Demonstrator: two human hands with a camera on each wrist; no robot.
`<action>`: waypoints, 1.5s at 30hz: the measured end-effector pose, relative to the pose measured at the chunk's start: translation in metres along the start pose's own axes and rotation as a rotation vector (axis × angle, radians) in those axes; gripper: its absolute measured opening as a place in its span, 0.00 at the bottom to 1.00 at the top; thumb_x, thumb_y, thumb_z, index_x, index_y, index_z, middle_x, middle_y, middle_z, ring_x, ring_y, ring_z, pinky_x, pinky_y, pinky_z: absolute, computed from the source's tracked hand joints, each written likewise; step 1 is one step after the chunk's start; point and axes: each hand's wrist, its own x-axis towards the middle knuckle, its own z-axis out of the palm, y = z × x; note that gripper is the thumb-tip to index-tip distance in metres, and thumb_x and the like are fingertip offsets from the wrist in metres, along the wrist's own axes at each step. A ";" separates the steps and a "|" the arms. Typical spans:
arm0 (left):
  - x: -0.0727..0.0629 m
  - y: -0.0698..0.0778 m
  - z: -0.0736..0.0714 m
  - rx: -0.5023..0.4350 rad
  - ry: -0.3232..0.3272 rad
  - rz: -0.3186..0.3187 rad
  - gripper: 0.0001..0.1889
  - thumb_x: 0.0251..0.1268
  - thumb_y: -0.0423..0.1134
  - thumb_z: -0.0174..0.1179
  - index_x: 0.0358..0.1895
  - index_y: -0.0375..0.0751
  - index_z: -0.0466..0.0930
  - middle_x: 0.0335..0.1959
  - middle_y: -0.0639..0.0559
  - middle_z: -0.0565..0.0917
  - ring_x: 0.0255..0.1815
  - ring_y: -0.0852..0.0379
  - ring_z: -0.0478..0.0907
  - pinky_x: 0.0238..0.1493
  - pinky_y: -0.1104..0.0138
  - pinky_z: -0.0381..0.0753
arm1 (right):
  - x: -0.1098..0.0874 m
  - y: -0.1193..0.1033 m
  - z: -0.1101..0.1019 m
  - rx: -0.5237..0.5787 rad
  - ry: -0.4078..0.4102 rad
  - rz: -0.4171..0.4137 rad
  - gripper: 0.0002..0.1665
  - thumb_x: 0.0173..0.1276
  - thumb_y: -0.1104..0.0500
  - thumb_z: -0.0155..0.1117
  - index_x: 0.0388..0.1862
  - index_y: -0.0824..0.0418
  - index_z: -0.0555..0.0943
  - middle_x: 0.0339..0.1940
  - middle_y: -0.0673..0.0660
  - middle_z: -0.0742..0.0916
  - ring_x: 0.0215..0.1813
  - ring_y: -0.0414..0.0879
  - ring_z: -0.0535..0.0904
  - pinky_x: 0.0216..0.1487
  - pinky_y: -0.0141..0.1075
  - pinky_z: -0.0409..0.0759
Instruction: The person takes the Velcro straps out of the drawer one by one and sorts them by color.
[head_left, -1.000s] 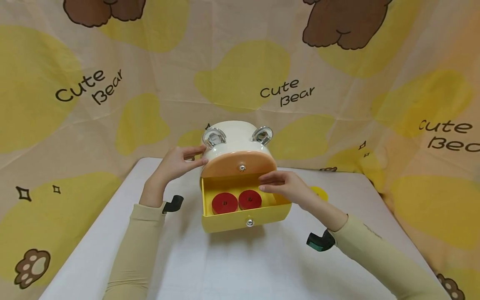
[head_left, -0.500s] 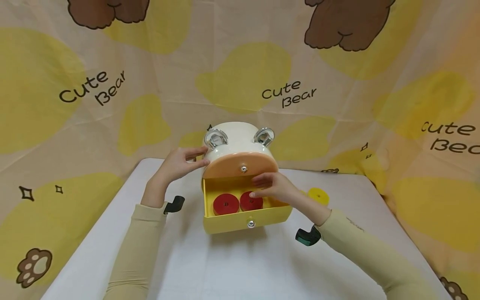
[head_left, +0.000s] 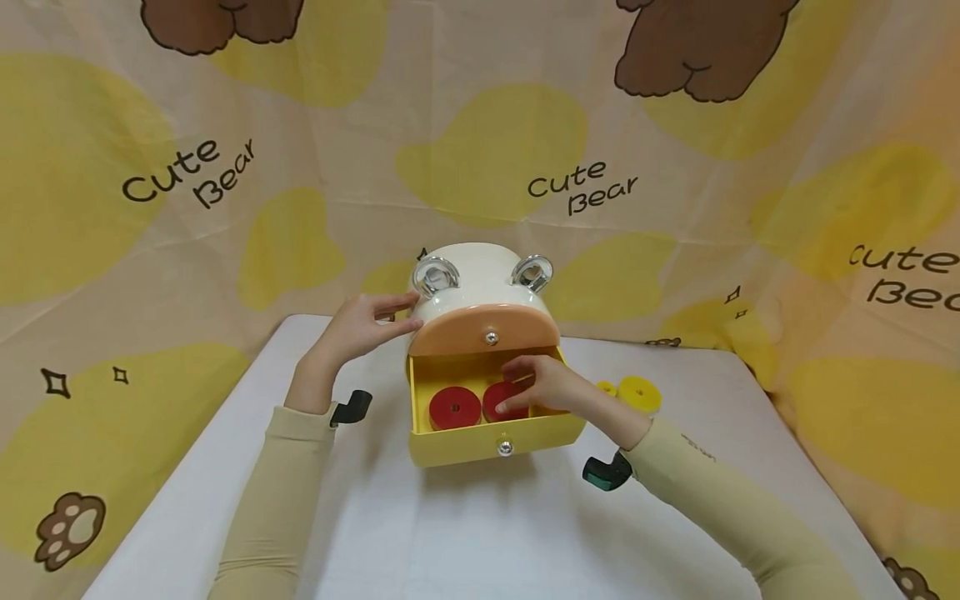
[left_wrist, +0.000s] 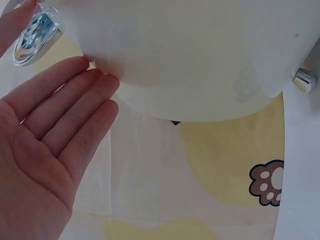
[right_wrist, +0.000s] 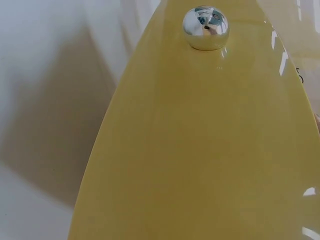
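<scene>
A white animal-shaped box [head_left: 476,275] with silver ring ears has an orange upper drawer front [head_left: 465,333] and a pulled-out yellow lower drawer [head_left: 457,450]. Inside lie a left red disc [head_left: 454,407] and a right red disc [head_left: 495,395], each with a small centre hole. My left hand [head_left: 360,329] rests straight fingertips on the box's left side; in the left wrist view those fingers [left_wrist: 70,110] touch the white shell. My right hand [head_left: 551,387] reaches into the drawer, thumb and fingers spread over the right red disc, partly covering it. No firm grip is visible.
A larger yellow disc [head_left: 640,393] and a small yellow piece [head_left: 607,387] lie on the white table [head_left: 465,533] right of the box. A printed cloth [head_left: 480,150] hangs behind. The drawer's silver knob [right_wrist: 206,27] shows in the right wrist view.
My right hand has moved left and down into the drawer, over the right red disc, with its thumb spreading away from the fingers. The left hand stays on the box's side.
</scene>
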 end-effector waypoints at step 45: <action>-0.001 0.001 -0.001 0.013 -0.034 0.013 0.33 0.54 0.63 0.64 0.63 0.54 0.75 0.61 0.53 0.77 0.60 0.43 0.76 0.58 0.51 0.77 | 0.001 -0.004 -0.006 -0.185 0.003 -0.084 0.35 0.45 0.58 0.80 0.53 0.59 0.77 0.51 0.55 0.83 0.53 0.49 0.77 0.54 0.39 0.81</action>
